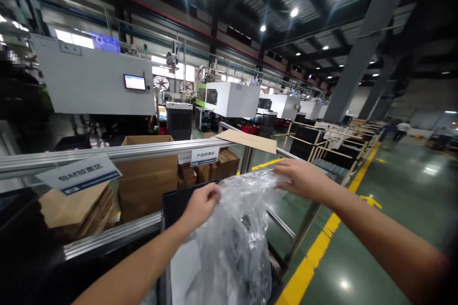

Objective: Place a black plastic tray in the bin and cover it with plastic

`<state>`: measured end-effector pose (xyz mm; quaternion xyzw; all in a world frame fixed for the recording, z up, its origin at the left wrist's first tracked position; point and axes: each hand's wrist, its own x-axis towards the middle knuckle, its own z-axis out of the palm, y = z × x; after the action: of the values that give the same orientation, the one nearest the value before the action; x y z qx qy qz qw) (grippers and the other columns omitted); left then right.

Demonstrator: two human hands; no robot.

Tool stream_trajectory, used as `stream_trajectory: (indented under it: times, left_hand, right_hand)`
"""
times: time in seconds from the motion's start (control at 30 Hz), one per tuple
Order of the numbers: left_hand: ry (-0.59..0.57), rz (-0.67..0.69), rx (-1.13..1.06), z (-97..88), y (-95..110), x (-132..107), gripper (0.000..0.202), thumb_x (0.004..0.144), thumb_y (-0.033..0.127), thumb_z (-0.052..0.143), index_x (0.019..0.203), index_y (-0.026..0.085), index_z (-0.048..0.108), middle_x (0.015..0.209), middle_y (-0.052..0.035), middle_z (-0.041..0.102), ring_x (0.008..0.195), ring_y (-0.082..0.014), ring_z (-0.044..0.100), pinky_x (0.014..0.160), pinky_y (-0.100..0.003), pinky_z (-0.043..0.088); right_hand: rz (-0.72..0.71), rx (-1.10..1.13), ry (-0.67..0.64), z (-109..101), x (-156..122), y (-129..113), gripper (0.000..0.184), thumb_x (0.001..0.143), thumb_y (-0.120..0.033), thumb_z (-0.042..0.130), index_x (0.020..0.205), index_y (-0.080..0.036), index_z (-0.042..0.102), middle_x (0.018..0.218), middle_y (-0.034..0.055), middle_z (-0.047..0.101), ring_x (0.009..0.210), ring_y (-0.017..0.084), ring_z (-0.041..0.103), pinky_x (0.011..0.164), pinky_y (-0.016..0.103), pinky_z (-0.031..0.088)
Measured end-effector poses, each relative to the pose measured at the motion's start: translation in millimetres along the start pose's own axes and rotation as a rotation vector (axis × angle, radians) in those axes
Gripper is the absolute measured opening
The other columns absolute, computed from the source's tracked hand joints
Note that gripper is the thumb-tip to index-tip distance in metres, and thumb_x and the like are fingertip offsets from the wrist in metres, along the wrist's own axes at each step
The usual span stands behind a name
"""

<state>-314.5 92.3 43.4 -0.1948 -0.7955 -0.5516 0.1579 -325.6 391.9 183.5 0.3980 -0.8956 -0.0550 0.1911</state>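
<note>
A clear, crinkled plastic bag [232,243] hangs in front of me, stretched between both hands. My left hand [201,206] pinches its upper edge on the left. My right hand [302,177] grips the top edge on the right, farther out. Behind the bag a flat black panel [175,202] stands upright against a metal rail; its lower part is hidden by the bag and my left arm.
An aluminium rail frame [118,151] carries two label signs [79,174]. Cardboard boxes [148,178] and flat cardboard stacks [77,209] sit behind it. White moulding machines [232,99] line the back. A yellow floor line [322,238] runs along the green aisle on the right.
</note>
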Motion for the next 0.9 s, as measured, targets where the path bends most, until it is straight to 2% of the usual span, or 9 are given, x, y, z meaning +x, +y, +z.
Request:
stream_trajectory:
  times: [0.17, 0.3, 0.37, 0.43, 0.5, 0.57, 0.63, 0.77, 0.9]
  left_hand:
    - [-0.203, 0.124, 0.135, -16.4, 2.2, -68.0, 0.029, 0.088, 0.041, 0.06, 0.072, 0.018, 0.059, 0.069, -0.002, 0.06, 0.068, -0.0171, 0.054, 0.064, -0.029, 0.038]
    - [-0.428, 0.545, 0.205, 12.6, -5.5, -114.2, 0.048, 0.096, 0.056, 0.03, 0.082, 0.021, 0.059, 0.072, -0.0068, 0.064, 0.066, -0.0201, 0.058, 0.06, -0.032, 0.041]
    - [-0.414, 0.578, 0.21, 22.5, -9.8, -117.2, 0.05, 0.097, 0.057, 0.025, 0.095, 0.023, 0.062, 0.086, -0.0092, 0.068, 0.077, -0.0228, 0.063, 0.067, -0.035, 0.046]
    - [-0.239, 0.368, 0.24, 29.7, -17.3, -109.7, 0.046, 0.091, 0.06, 0.046, 0.119, 0.026, 0.057, 0.118, -0.012, 0.063, 0.107, -0.0289, 0.059, 0.091, -0.042, 0.047]
    - [-0.085, 0.087, 0.229, 37.0, -30.6, -97.1, 0.079, 0.07, 0.059, 0.076, 0.136, 0.026, 0.047, 0.137, -0.0146, 0.051, 0.125, -0.0353, 0.047, 0.106, -0.051, 0.037]
    - [-0.095, -0.082, 0.181, 41.9, -48.2, -82.0, 0.075, 0.06, 0.049, 0.083, 0.125, 0.022, 0.058, 0.121, -0.0143, 0.063, 0.112, -0.036, 0.056, 0.099, -0.05, 0.043]
    - [-0.118, -0.154, 0.119, 37.3, -63.6, -62.1, 0.029, 0.072, 0.042, 0.071, 0.088, 0.018, 0.07, 0.083, -0.008, 0.071, 0.08, -0.0283, 0.064, 0.077, -0.042, 0.049]
    - [0.102, -0.2, 0.026, -13.5, -59.3, 3.1, 0.03, 0.087, 0.04, 0.05, 0.07, 0.016, 0.057, 0.061, -0.0005, 0.058, 0.056, -0.0166, 0.054, 0.058, -0.03, 0.042]
    - [0.237, -0.118, -0.004, -74.3, -7.1, 75.9, 0.029, 0.087, 0.042, 0.058, 0.075, 0.015, 0.059, 0.068, 0.0012, 0.057, 0.062, -0.0142, 0.052, 0.06, -0.027, 0.04]
  right_hand:
    - [0.202, -0.321, 0.116, 19.4, -53.4, 85.6, 0.014, 0.087, -0.017, 0.053, 0.079, -0.02, 0.063, 0.079, 0.0038, 0.066, 0.079, 0.02, 0.056, 0.068, 0.031, 0.039]
    - [0.256, -0.393, 0.326, 32.8, -70.7, 87.3, 0.019, 0.089, -0.029, 0.057, 0.073, -0.019, 0.059, 0.081, 0.0043, 0.062, 0.079, 0.019, 0.056, 0.066, 0.029, 0.039]
    - [0.297, -0.319, 0.441, 34.9, -71.1, 73.4, 0.022, 0.092, -0.036, 0.056, 0.079, -0.019, 0.062, 0.088, 0.004, 0.062, 0.076, 0.016, 0.057, 0.064, 0.027, 0.04]
    - [0.364, -0.161, 0.597, 33.6, -69.7, 57.5, 0.023, 0.093, -0.04, 0.055, 0.089, -0.02, 0.064, 0.092, 0.004, 0.063, 0.077, 0.014, 0.059, 0.066, 0.025, 0.042]
    - [0.445, 0.03, 0.727, 29.9, -69.7, 45.0, 0.024, 0.093, -0.042, 0.054, 0.096, -0.02, 0.064, 0.091, 0.0039, 0.065, 0.078, 0.015, 0.061, 0.069, 0.024, 0.045]
    - [0.502, 0.145, 0.726, 25.8, -73.3, 40.9, 0.026, 0.093, -0.045, 0.052, 0.101, -0.022, 0.063, 0.087, 0.0026, 0.068, 0.075, 0.015, 0.063, 0.068, 0.024, 0.046]
    - [0.504, 0.114, 0.61, 24.2, -81.0, 48.4, 0.028, 0.092, -0.047, 0.052, 0.105, -0.026, 0.064, 0.087, 0.0009, 0.071, 0.074, 0.015, 0.066, 0.067, 0.024, 0.046]
    - [0.574, -0.031, 0.31, 35.0, -95.8, 92.6, 0.024, 0.086, -0.048, 0.056, 0.093, -0.029, 0.069, 0.087, 0.0003, 0.073, 0.076, 0.019, 0.067, 0.064, 0.028, 0.044]
    - [0.653, 0.01, 0.245, 48.4, -87.6, 141.1, 0.022, 0.077, -0.042, 0.064, 0.091, -0.027, 0.071, 0.072, 0.0023, 0.072, 0.057, 0.017, 0.063, 0.052, 0.027, 0.04]
